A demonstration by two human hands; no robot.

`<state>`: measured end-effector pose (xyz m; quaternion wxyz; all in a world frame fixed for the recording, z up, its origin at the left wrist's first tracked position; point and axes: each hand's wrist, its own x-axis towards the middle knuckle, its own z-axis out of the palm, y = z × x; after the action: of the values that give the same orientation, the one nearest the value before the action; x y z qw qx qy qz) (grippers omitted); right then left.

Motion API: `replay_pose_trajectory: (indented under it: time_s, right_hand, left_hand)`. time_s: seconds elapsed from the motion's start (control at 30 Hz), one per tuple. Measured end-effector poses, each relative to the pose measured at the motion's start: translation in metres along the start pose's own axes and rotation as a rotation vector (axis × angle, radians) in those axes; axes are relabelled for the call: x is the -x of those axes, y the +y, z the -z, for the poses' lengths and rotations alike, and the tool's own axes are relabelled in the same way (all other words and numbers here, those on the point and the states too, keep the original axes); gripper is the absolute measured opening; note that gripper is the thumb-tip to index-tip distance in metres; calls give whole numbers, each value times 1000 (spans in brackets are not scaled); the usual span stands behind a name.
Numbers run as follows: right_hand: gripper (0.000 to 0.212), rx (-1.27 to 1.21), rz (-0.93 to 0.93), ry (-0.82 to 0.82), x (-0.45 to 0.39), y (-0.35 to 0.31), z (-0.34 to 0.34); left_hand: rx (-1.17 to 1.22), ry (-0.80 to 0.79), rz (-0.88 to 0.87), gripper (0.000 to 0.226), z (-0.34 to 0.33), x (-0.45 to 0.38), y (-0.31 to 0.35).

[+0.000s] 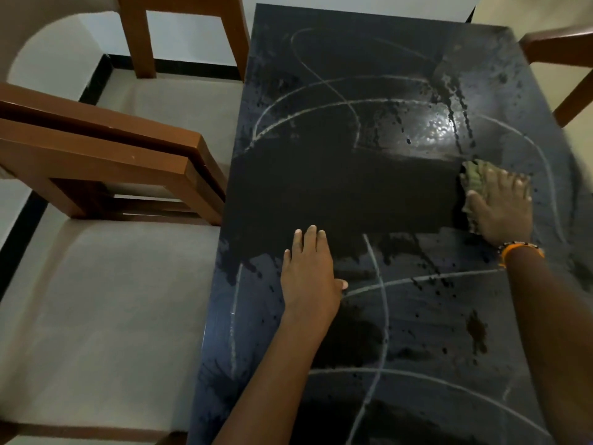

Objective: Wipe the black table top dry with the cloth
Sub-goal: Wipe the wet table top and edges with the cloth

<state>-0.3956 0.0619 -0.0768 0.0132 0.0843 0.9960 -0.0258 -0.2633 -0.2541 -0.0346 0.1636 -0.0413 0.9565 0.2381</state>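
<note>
Head view: the right hand (500,207) lies flat, fingers straight, pressing the cloth (474,180) onto the black table top (337,187), likely to spread pressure; a matte, seemingly dry band stretches left of it; the left hand (308,274), flat and holding nothing, probably braces the body; wet streaks surround both.

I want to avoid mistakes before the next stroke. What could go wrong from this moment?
1. The cloth looks small and lies mostly hidden under the right hand, while droplets and streaks cover much of the table top; it may soak and only smear.
2. The left hand rests flat at the edge of the wiped dark band, so it might leave marks there.
</note>
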Motion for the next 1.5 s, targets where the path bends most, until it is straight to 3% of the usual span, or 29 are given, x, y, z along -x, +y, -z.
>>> replay_pose_trajectory:
  time_s: [0.13,0.2,0.37,0.5,0.7,0.87,1.0,1.07,1.2,1.4,1.5]
  right_hand:
    - [89,-105,-165,28,7,-32,4]
    - [88,-118,-36,22,13,-67,-1]
    - [70,-174,487,-29,45,-166,-12]
    - [60,-191,664,-44,31,-150,-8]
    - [78,-149,358,-23,-21,11,3]
    - [73,-145,39,38,-44,149,8]
    - [61,-290,-230,67,-41,175,7]
    - [61,-265,-257,102,-37,164,3]
    - [74,-225,-95,134,-17,116,-1]
    - [67,-284,351,22,24,7,-5]
    - [63,-270,546,-9,36,14,-6]
  left_hand:
    - [-1,-5,23,89,1,1,2]
    - [-17,-3,36,87,2,2,7]
    - [-61,84,91,83,-10,11,41]
    - [-77,77,109,79,-32,15,76]
    - [-97,-36,-49,79,-70,6,151]
    - [-138,-126,-65,92,-97,9,188]
    - [-99,-140,-36,96,-102,9,186]
    - [-77,-144,-29,97,-102,7,185]
    - [-59,-147,-11,99,-104,4,187]
    - [-33,-132,23,101,-103,4,191]
    - [-48,-127,35,102,-103,3,194]
